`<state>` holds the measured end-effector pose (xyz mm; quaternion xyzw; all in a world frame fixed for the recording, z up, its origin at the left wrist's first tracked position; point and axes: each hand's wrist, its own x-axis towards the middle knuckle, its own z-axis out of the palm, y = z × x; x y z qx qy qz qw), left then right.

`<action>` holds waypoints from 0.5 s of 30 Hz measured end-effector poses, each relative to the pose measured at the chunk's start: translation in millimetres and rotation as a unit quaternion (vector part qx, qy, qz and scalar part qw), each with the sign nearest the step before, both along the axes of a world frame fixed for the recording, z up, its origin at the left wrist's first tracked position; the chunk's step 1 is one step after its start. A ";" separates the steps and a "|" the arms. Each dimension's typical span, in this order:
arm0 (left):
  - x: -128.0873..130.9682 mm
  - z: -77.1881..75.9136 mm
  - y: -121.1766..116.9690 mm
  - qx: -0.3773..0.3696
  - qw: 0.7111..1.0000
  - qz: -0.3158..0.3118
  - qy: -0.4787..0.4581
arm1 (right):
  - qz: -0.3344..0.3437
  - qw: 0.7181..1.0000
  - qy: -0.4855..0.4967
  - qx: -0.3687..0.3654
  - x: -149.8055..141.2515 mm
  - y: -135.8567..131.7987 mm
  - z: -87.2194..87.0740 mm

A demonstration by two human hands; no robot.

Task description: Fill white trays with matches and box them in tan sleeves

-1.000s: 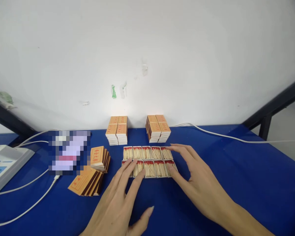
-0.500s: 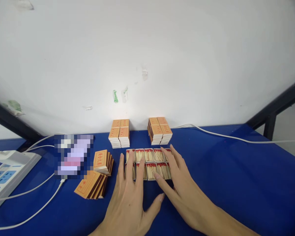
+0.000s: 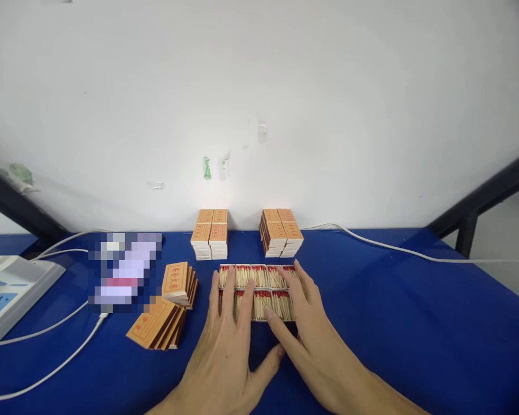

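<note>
The person's left hand (image 3: 225,349) is angled inward, palm down, its grip spread over the left end of two rows of match-filled trays (image 3: 259,278) on the blue bench (image 3: 406,323); the right hand (image 3: 316,337), grip loosely open (thumb and forefinger apart), curves over the right end.

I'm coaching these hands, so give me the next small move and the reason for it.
Probably a gentle inward squeeze with the left hand and right hand. Both are spread over opposite ends of the two rows of open matchbox trays, so light pressure could draw the rows snug; the matches lie uncovered, so gentleness seems wise.
</note>
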<state>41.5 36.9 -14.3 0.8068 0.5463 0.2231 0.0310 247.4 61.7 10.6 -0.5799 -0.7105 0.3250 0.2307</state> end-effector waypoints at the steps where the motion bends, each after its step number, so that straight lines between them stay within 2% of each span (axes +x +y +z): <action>1: -0.4 0.1 -1.4 0.000 1.000 -0.002 -0.001 | 0.000 1.000 0.000 -0.001 -0.5 -0.8 0.1; 8: -3.7 -2.4 -16.2 0.035 0.999 -0.006 0.015 | 0.009 1.000 0.013 -0.027 -1.6 -11.3 0.1; 15: -4.9 -1.1 -22.6 0.047 0.999 0.002 0.019 | 0.015 1.000 0.006 -0.020 -3.7 -17.3 -0.1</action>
